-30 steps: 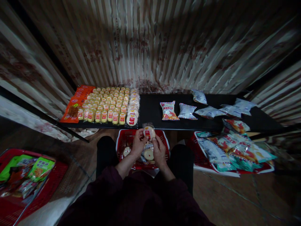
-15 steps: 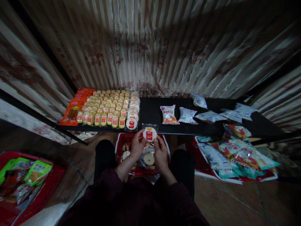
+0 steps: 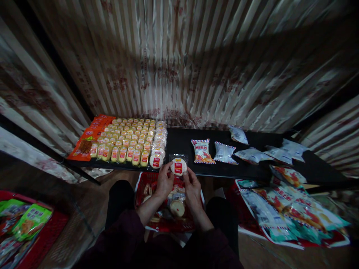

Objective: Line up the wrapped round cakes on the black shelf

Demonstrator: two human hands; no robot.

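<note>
"Pale striped curtains [image 3: 168, 56] hung in folds behind the black shelf [image 3: 179, 138], and the light was dim. What did you see in the grip?"

"A round wrapped cracker [image 3: 178, 166]. The left hand [image 3: 165, 181] and the right hand [image 3: 193, 189] were both clamped on it, one at either side, at the shelf's front edge. I couldn't tell whether its wrapper touched the board."

"Why from both sides?"

"To keep it level, I'd guess, and its red label uncovered; the print faced up."

"And around the grip?"

"Just left of it ran a column of similar round packets [image 3: 157, 158], overlapping front to back, probably so that each propped the next. Farther left, small yellow packets [image 3: 122, 154] sat in close rows, and past those an orange bag [image 3: 89, 140] lay flat. Right of the grip, snack bags [image 3: 202, 151] lay loosely, some showing pictures, others pale backs."

"Anything beneath?"

"A red basket [image 3: 182, 226] between the person's knees held more round packets, likely for a short reach."

"What about the materials?"

"The held wrapper was clear, glossy film, squarish around a pale, matt disc. The yellow packets were rounded and shiny. The snack bags were puffed like pillows, with striped, crimped ends. The curtains had a satiny sheen."
</note>
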